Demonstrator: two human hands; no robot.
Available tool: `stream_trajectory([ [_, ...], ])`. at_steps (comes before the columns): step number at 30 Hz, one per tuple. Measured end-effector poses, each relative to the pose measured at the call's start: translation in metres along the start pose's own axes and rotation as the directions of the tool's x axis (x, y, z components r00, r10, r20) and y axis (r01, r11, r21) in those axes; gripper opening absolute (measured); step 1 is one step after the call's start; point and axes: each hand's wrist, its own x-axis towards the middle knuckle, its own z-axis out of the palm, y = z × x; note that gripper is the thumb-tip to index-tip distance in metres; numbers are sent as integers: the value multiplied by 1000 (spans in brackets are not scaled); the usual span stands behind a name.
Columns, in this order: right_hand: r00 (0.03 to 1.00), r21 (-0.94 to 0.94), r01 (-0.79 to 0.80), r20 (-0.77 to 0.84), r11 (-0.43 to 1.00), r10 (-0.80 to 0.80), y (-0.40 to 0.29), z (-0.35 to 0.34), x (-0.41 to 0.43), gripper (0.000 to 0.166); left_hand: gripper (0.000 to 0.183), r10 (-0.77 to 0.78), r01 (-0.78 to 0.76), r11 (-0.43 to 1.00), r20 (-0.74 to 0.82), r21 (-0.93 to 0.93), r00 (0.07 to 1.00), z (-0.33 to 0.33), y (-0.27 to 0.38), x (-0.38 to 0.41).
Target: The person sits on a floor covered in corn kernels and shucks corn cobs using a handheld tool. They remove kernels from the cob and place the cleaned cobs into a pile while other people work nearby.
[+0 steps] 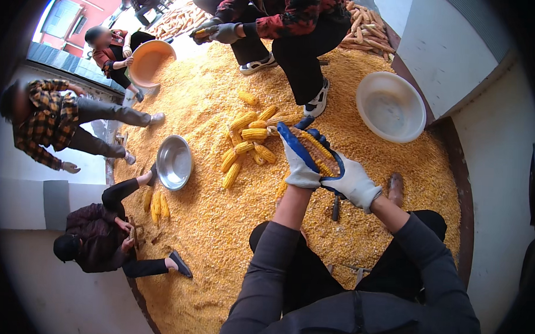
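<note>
Both my hands wear white knit gloves with blue coated palms. A partly shelled corn cob (pixel 317 150) lies between them, with rows of yellow kernels beside bare pinkish cob. My left hand (pixel 299 161) grips it from the left, palm turned inward. My right hand (pixel 349 176) wraps around its right side and lower end. Just beyond my hands, several whole corn ears (pixel 254 134) lie heaped on a thick layer of loose kernels (pixel 221 218). A dark-handled tool (pixel 335 208) sticks up from the kernels below my right wrist; its other end is hidden.
A white plastic basin (pixel 390 107) stands at right, a metal basin (pixel 174 162) at left. Opposite me, a gloved person (pixel 295 18) holds an ear. At left, one person (pixel 98 240) sits and another (pixel 52 119) stands. Farther back, someone holds an orange basin (pixel 151 63). Bare cobs (pixel 365 31) lie piled behind.
</note>
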Motion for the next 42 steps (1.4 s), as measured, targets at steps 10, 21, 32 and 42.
stream_trajectory([
  [10,894,541,-420,386,729,228,-23,-7,-10,37,78,82,-81,975,2,206,997,2,8,-9],
  [21,973,352,-221,141,910,182,-9,0,-4,42,80,-55,53,997,33,62,998,4,-8,-11],
  [32,950,573,-290,267,767,160,-3,-3,-1,33,72,-68,52,988,103,145,992,7,-1,-2],
  [42,874,620,-465,437,632,215,-13,-14,1,36,63,-92,94,996,114,-10,989,-7,4,11],
])
